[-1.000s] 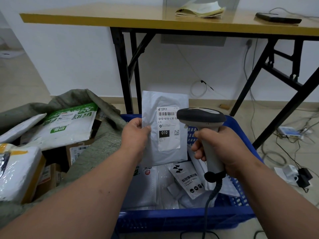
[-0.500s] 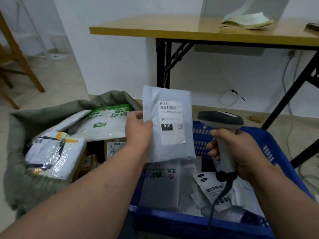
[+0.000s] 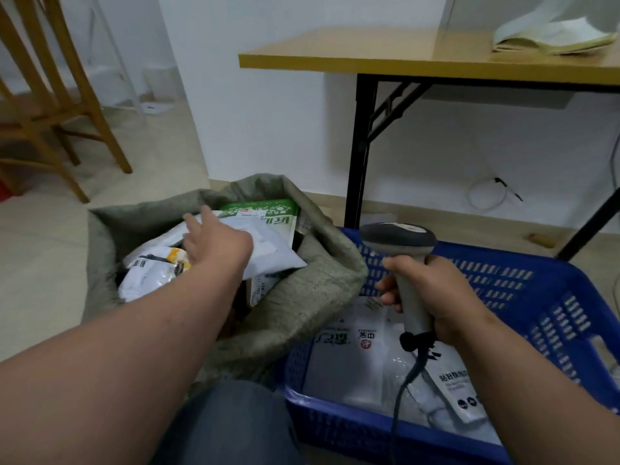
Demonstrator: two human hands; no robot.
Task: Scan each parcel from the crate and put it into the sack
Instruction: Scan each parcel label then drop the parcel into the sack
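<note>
The grey-white parcel (image 3: 272,250) lies on top of the other parcels inside the open grey-green sack (image 3: 312,290) at the left. My left hand (image 3: 214,239) reaches over the sack's mouth with straight fingers, just above that parcel's near end; I cannot tell whether it touches the parcel. To the right stands the blue crate (image 3: 510,275), with several white parcels (image 3: 355,360) lying flat in it. My right hand (image 3: 436,297) grips the handle of the grey barcode scanner (image 3: 397,237) above the crate, and its cable hangs down.
A green-and-white parcel (image 3: 265,214) and a yellow-taped one (image 3: 157,266) lie in the sack. A wooden table (image 3: 385,55) on black legs stands behind the crate, a wooden chair (image 3: 43,95) at the far left. My knee (image 3: 231,421) is at the bottom.
My left hand carried the parcel left from above the crate to the sack and let it go; the parcel now lies in the sack. The scanner stayed over the crate.
</note>
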